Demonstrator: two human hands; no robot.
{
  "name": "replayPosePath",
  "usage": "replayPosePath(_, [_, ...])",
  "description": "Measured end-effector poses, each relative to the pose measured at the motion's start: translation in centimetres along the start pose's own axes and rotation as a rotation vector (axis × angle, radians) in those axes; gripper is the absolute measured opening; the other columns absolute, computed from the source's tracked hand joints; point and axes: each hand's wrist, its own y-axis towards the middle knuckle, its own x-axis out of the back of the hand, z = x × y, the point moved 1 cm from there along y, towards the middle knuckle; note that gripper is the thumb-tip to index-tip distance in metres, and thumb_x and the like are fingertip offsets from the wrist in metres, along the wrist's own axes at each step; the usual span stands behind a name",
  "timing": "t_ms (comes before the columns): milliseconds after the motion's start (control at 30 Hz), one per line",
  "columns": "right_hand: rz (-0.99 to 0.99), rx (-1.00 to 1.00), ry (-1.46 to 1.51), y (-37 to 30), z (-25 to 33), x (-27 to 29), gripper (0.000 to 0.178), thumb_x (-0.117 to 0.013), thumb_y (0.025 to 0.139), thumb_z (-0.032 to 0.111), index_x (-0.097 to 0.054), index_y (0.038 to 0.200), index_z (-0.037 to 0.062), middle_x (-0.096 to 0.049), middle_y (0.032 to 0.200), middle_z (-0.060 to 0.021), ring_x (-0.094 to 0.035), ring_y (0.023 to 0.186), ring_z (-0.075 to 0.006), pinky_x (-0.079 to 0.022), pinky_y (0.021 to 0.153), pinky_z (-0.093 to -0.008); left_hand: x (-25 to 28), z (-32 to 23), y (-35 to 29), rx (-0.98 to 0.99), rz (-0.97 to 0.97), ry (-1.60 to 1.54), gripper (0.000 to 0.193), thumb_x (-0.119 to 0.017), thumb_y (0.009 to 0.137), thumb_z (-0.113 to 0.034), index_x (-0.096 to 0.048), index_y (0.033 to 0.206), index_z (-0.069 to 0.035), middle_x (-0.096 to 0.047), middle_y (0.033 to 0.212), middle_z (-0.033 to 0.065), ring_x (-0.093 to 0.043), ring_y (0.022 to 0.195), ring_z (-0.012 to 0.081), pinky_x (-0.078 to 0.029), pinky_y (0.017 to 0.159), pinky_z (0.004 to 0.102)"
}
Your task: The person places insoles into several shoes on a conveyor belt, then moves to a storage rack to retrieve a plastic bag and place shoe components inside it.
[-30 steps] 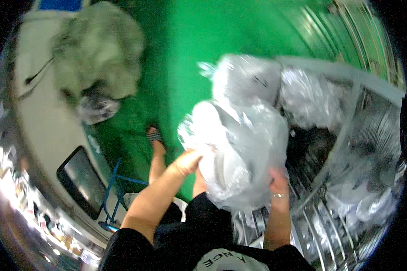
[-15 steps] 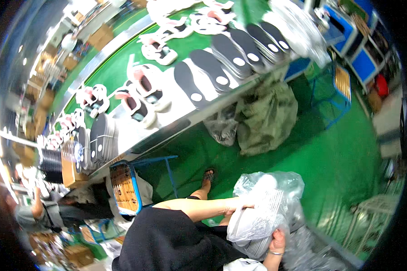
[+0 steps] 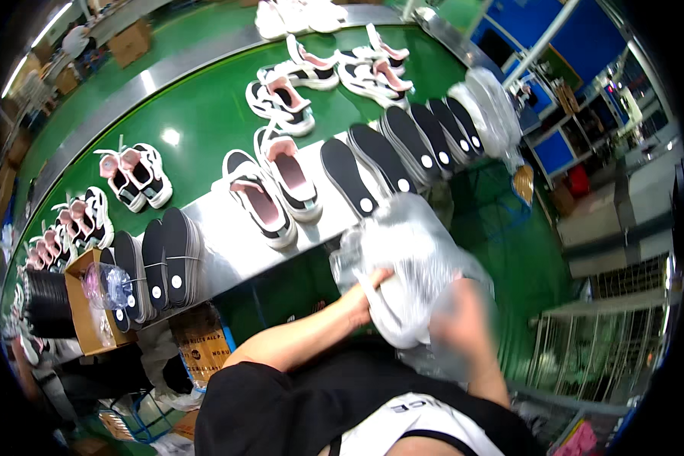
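In front of my body is a clear plastic bag (image 3: pixel 414 235) with a stack of white, sole-shaped pieces inside, probably insoles. My left hand (image 3: pixel 363 298) grips the bag's near left side, its fingers partly hidden by the plastic. On the other side, my right hand (image 3: pixel 463 319) is at the bag, smeared by motion, so its fingers cannot be read. Just beyond the bag, stacks of black insoles (image 3: pixel 372 156) with white oval spots line the bench edge. A pair of black-and-white sneakers (image 3: pixel 262 199) with pink lining stands to their left.
A green conveyor belt (image 3: pixel 197 114) carrying more sneakers runs behind the metal bench top (image 3: pixel 220 254). Tied insole stacks (image 3: pixel 181 258) and a cardboard box (image 3: pixel 91 323) stand at the left. More bagged pieces (image 3: pixel 488 114) lie at the bench's right end. A wire rack (image 3: pixel 585 349) is at right.
The bag has come up from my lap toward the bench edge, with both hands at it. My view has turned and come nearer the bench. The right hand is now blurred.
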Motion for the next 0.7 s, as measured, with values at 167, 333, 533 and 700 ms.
replayPosePath(167, [0.225,0.082,0.339,5.0,-1.1,0.1,0.105,-0.078,0.052,0.029,-0.014,0.129,0.0001,-0.035,0.124,-0.0144,-0.035,0.113,-0.0243,-0.028,0.095,-0.0318,-4.0,-3.1,-2.1,-0.045,-0.161,0.078,0.045,-0.056,0.076,-0.025,-0.043,0.112,-0.001,-0.051,0.107,0.0157,-0.051,0.098,0.0272,-0.041,0.086,0.0415])
replayPosePath(333, [0.223,-0.272,1.241,6.1,-1.2,0.3,0.053,-0.068,0.068,0.016,-0.043,0.113,0.0020,-0.052,0.101,-0.0040,-0.050,0.091,-0.0129,-0.040,0.080,-0.0265,-4.8,-4.7,-2.1,-0.112,-0.167,0.057,0.048,-0.061,0.071,-0.027,-0.046,0.108,-0.001,-0.054,0.101,0.0150,-0.054,0.091,0.0273,-0.043,0.083,0.0408])
replayPosePath(533, [0.532,-0.199,1.459,5.9,-5.1,4.2,0.061,-0.066,0.071,0.020,-0.037,0.120,0.0000,-0.047,0.116,-0.0084,-0.047,0.104,-0.0179,-0.037,0.088,-0.0301,-4.5,-7.6,-1.0,-0.222,-0.092,0.074,0.047,-0.056,0.074,-0.025,-0.044,0.111,0.001,-0.053,0.105,0.0162,-0.052,0.096,0.0291,-0.042,0.085,0.0427])
replayPosePath(700, [0.753,-0.084,1.240,6.5,-8.6,6.7,0.083,-0.073,0.053,0.024,-0.034,0.121,-0.0033,-0.046,0.116,-0.0102,-0.046,0.103,-0.0189,-0.035,0.090,-0.0295,-3.6,-7.2,0.7,-0.299,-0.078,0.045,0.044,-0.051,0.077,-0.024,-0.043,0.112,0.001,-0.052,0.106,0.0167,-0.052,0.097,0.0288,-0.043,0.084,0.0433])
